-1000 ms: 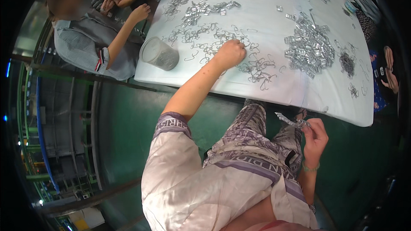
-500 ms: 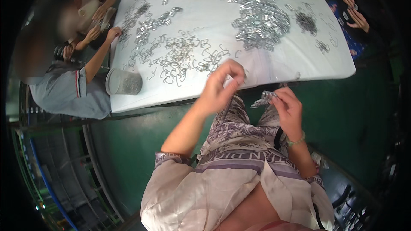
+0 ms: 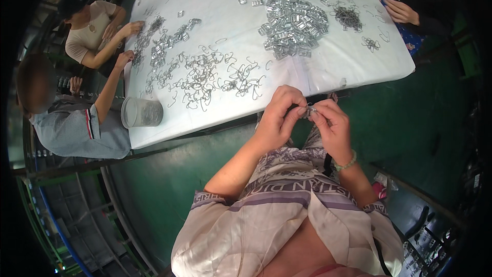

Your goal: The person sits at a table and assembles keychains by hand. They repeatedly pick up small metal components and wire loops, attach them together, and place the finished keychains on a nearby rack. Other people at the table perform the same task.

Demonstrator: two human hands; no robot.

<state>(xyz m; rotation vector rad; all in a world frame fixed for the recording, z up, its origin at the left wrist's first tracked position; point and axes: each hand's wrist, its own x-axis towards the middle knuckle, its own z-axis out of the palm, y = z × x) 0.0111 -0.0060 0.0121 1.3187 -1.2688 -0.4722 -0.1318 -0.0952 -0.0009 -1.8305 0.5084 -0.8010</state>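
Observation:
My left hand [image 3: 279, 120] and my right hand [image 3: 333, 125] meet just off the table's near edge, above my lap. Between the fingertips is a small silvery metal buckle [image 3: 310, 113], pinched by my right hand and partly hidden by its fingers. My left finger and thumb are closed at its left side on what looks like a thin wire hook, mostly covered. Beyond my left hand, many loose wire hooks [image 3: 200, 79] lie spread over the white table [image 3: 236, 36]. Farther off and to the right is a heap of silvery slotted metal buckles [image 3: 292, 25].
A translucent tub [image 3: 142, 113] with small parts lies tipped at the left table edge. Two people [image 3: 92, 33] work along the left side; another person's hands [image 3: 402, 10] hold buckles at the right. Darker wire hooks [image 3: 348, 16] lie right of the heap. The floor [image 3: 169, 184] is green.
My left hand has come right and down from the table edge to meet my right hand. My right hand has shifted slightly left with the metal piece. The view has turned slightly.

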